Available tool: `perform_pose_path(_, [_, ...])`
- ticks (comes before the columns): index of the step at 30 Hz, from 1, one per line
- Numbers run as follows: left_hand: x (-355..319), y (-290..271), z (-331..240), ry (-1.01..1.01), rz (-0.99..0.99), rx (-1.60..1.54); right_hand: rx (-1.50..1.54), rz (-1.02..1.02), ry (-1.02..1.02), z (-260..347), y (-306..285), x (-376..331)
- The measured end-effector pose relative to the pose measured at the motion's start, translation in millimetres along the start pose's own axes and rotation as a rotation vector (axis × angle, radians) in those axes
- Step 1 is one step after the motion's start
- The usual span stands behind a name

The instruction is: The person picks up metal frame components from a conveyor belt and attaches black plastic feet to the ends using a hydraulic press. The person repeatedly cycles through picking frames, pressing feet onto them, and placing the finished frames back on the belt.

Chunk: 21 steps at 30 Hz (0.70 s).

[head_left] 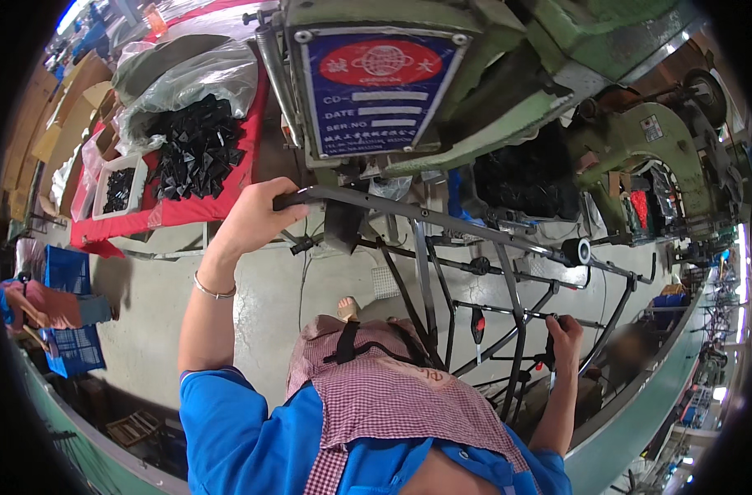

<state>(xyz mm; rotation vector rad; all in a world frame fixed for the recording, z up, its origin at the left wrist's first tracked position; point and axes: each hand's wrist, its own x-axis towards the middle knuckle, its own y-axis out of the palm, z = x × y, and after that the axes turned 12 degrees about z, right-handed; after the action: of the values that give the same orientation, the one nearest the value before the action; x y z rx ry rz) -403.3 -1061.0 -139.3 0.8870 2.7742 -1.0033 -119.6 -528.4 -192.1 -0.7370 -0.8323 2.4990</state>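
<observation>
My left hand (256, 216) grips the upper end of a black metal tube frame (429, 247), close under the nose of a green press machine (442, 74). My right hand (564, 337) holds a lower bar of the same frame, near a red-handled part (477, 323). The frame slants from upper left down to the right, with several thin rods crossing it. A silver bracelet (214, 290) sits on my left wrist. I wear a blue shirt and a checked apron (388, 396).
A red-covered table (186, 210) at left carries a heap of black triangular parts (196, 148), a clear plastic bag and a small white tray. Blue crates (70, 318) and another person stand at far left. More green machines (648, 140) line the right. A green rail runs along the lower right.
</observation>
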Motion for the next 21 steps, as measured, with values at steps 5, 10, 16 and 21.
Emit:
perform_pose_path(5, [11.5, -16.1, 16.5, 0.015, -0.018, -0.098, 0.001, -0.006, 0.029, 36.7, 11.5, 3.6])
perform_pose_path(10, [16.4, -19.3, 20.8, -0.019, -0.011, -0.07, -0.05, -0.044, -0.001, 41.6, 15.5, 5.3])
perform_pose_path(16, [19.6, -8.0, 31.0, -0.027, -0.021, 0.097, -0.064, -0.031, 0.021, 44.5, 18.9, 12.1])
perform_pose_path(21, [19.5, -8.6, 27.7, -0.078, -0.004, 0.131, -0.06, -0.013, 0.047, 38.9, 17.4, 16.3])
